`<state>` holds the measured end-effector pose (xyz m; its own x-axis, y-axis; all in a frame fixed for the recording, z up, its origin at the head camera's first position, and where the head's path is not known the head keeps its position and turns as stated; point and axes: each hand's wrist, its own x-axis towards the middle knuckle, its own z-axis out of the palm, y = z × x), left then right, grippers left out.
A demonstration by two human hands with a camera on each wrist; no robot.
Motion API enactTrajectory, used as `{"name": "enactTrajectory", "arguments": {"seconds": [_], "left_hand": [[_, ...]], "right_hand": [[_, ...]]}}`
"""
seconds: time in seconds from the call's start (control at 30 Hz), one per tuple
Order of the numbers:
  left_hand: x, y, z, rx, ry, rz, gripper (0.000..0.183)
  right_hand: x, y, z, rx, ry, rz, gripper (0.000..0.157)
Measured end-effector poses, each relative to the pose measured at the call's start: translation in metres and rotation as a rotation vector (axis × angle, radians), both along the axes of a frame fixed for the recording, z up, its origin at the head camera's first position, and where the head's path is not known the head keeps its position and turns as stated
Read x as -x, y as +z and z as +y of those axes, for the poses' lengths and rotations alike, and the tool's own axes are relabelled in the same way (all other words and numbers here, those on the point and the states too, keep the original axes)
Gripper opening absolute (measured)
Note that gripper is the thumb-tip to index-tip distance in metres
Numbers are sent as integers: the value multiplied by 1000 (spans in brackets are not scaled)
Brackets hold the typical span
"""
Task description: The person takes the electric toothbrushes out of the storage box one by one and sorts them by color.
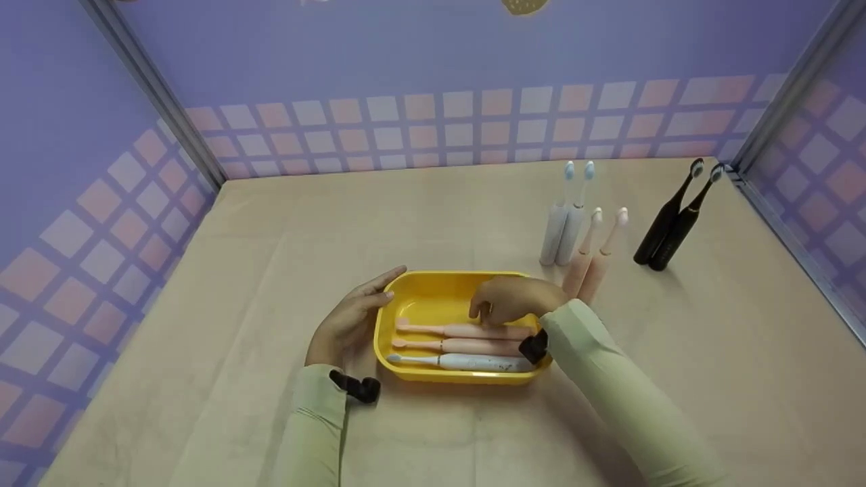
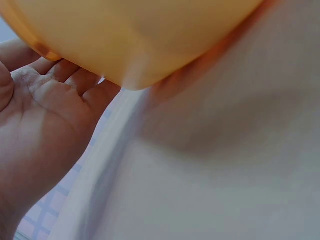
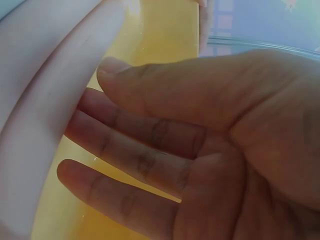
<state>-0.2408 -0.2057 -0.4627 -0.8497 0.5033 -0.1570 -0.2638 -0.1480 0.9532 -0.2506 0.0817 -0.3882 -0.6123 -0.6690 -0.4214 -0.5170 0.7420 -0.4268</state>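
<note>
Pale sleeves (image 1: 632,399), left fingers (image 1: 380,281) gripping yellow tray (image 1: 433,304), right fingers (image 3: 145,162) loosely parted beside pink toothbrush (image 1: 473,331)

L grip (image 1: 353,314) curled, R grip (image 1: 512,299) loose

Tray (image 1: 433,287): yellow plastic, smooth, is showing glossy highlights inside and a faintly translucent glow at the wall. Pink toothbrushes (image 1: 480,347) and white toothbrush (image 1: 487,363) lying within: smooth plastic, are carrying a soft satin sheen. Standing white pair (image 1: 563,230) and standing pink pair (image 1: 595,274): the same plastic look, are presenting even, smooth handles. Black pair (image 1: 676,233): dark plastic, is giving a low sheen. Table covering (image 1: 338,223): matt, cloth-like, is showing faint creases. Sleeves (image 1: 318,419): matt cloth, are wrinkling. Posts (image 1: 150,88): grey, are looking metallic. Wall panels (image 1: 433,54): are appearing smooth, matt.
</note>
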Motion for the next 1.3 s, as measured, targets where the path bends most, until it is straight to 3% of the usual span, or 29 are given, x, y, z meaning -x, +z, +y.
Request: {"name": "enactTrajectory", "arguments": {"seconds": [0.27,0.53,1.03,1.3], "left_hand": [[0,0,0,9,6,-11,55],[-1,1,-1,12,-1,12,56],[0,0,0,6,-9,12,57],[-1,1,0,30,-4,39,58]], "right_hand": [[1,-5,1,-28,-24,-52,29],[3,-9,2,5,-14,-39,28],[4,-14,3,8,-112,-113,28],[3,-15,1,-6,-108,-99,32]]}}
